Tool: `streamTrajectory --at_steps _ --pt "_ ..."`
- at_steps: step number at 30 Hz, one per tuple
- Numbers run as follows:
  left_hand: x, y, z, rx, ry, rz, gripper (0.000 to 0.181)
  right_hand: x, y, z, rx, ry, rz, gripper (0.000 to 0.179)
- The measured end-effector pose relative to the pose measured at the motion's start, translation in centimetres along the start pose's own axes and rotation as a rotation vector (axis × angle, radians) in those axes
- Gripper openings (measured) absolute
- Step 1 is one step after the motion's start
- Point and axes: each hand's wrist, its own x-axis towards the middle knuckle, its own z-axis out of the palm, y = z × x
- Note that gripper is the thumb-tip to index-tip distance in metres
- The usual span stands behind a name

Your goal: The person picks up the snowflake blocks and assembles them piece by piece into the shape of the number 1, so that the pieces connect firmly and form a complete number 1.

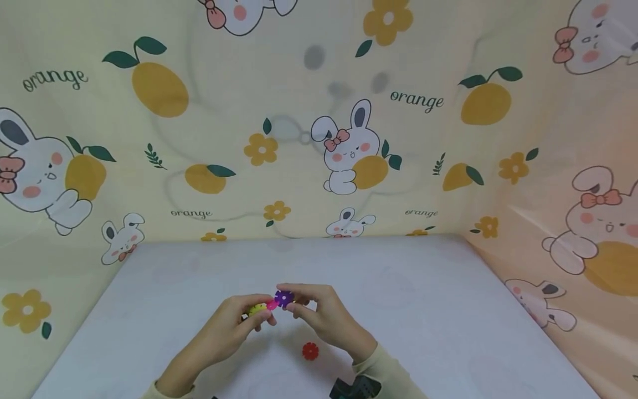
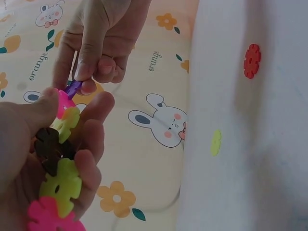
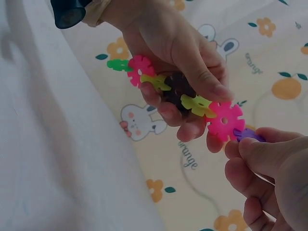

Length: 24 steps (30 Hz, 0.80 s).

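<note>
My left hand (image 1: pixel 226 327) holds a chain of interlocking flower-shaped plastic discs, its thumb and fingers around the middle. In the right wrist view the chain runs from a green disc (image 3: pixel 118 65) through pink, yellow, a black disc (image 3: pixel 178 91) and yellow to a pink disc (image 3: pixel 225 120) at the near end. A purple disc (image 1: pixel 284 299) is pinched between thumb and finger of my right hand (image 1: pixel 326 316). Its notched edge meets the rim of that end pink disc, and the two sit at an angle to each other.
On the white tabletop (image 1: pixel 423 332), a loose red disc (image 1: pixel 310 351) lies below my hands. The left wrist view also shows a loose yellow disc (image 2: pixel 216 142) on the table. Behind stands a cream cloth backdrop (image 1: pixel 299 183) printed with rabbits and oranges.
</note>
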Motion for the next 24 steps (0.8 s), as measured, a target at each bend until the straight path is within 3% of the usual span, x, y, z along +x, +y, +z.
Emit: streamTrajectory --at_steps 13,19,24 --pt "0.08 -0.33 0.05 -0.030 -0.017 -0.003 0.028 0.03 -0.04 0.32 -0.009 -0.002 -0.005 0.033" --pt "0.10 -0.03 -0.08 -0.072 -0.027 -0.040 0.034 0.09 -0.13 0.15 -0.023 -0.002 0.010 0.035" --pt "0.22 0.25 -0.17 -0.105 -0.056 -0.109 0.044 0.04 -0.19 0.24 -0.011 -0.011 0.011 0.037"
